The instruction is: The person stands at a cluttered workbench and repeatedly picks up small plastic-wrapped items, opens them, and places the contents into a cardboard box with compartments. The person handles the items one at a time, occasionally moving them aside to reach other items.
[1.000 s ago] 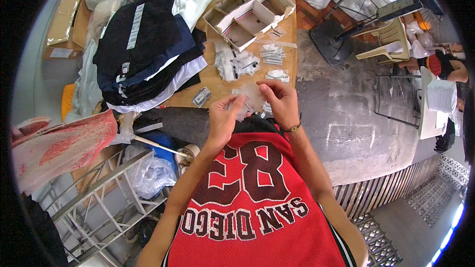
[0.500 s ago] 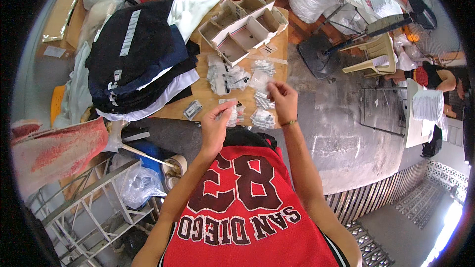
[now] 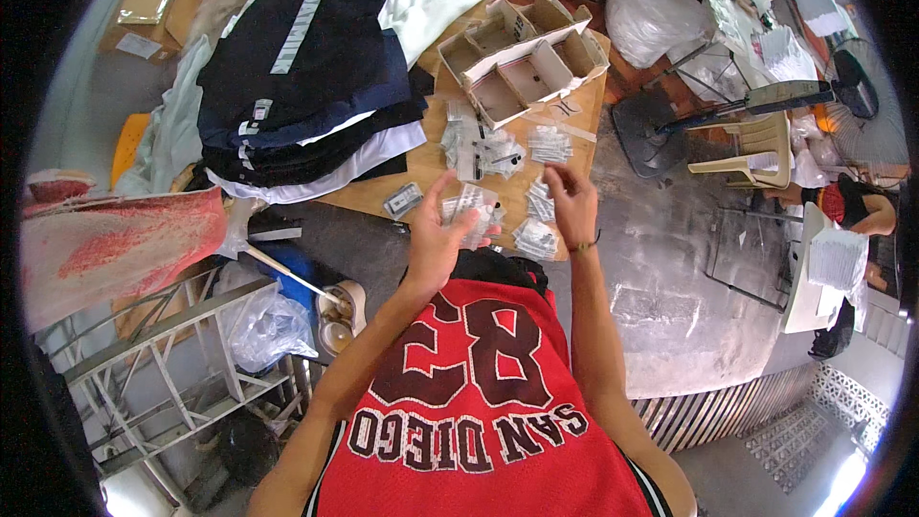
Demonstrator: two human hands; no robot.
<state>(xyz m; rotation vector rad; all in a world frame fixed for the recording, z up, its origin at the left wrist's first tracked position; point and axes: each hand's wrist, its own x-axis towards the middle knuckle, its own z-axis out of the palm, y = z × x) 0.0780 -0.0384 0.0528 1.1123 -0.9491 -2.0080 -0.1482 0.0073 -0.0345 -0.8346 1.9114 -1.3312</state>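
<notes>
My left hand (image 3: 438, 237) is closed around small clear plastic packets (image 3: 476, 201), held up over the near edge of the wooden table (image 3: 431, 155). My right hand (image 3: 574, 209) is to the right, its fingertips drawn together beside a stack of packets (image 3: 539, 201). Whether anything is pinched there I cannot make out. Another packet stack (image 3: 535, 240) lies nearer me, and one more bundle of packets (image 3: 549, 145) farther off. Beyond my left hand spreads a loose pile of packets (image 3: 496, 149). A small grey packet (image 3: 403, 200) lies apart on the left.
An open cardboard box with compartments (image 3: 536, 107) stands at the table's back. Folded dark garments (image 3: 316, 86) are heaped on the left. Right of the table are a black pedestal fan (image 3: 651, 134) and a cream plastic chair (image 3: 751, 158). A metal ladder (image 3: 172, 354) is at lower left.
The clear packet that was in my right fingers is gone from them, and a clear packet now shows in my left hand. The whole view has shifted, with the table farther right.
</notes>
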